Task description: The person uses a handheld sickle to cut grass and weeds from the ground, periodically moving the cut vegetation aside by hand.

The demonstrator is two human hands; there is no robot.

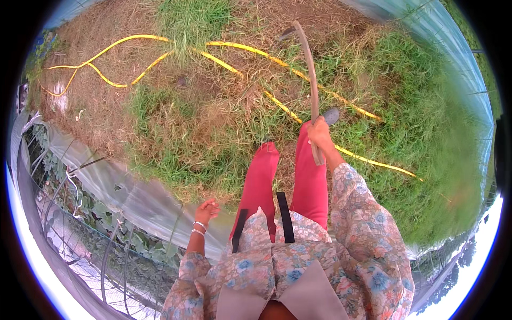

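Observation:
My right hand (320, 132) grips a long, slightly bent wooden handle (311, 76) near its lower end, in front of my right knee. At the handle's far end sits a short dark metal blade (286, 33), pointing left over the grass; whether it is a hoe or a sickle is hard to tell. My left hand (208, 211) hangs at my left side with nothing in it, its fingers loosely bent and apart. Tufts of green grass (168, 156) and dry cut grass (208, 124) cover the ground before me.
A yellow hose (224, 62) winds across the ground, partly buried under grass, and passes by my feet. Clear plastic sheeting (132, 204) and metal hoops (105, 260) border the left side. Blue-green sheeting (460, 52) rises at the right. A grey clog (331, 116) shows on my right foot.

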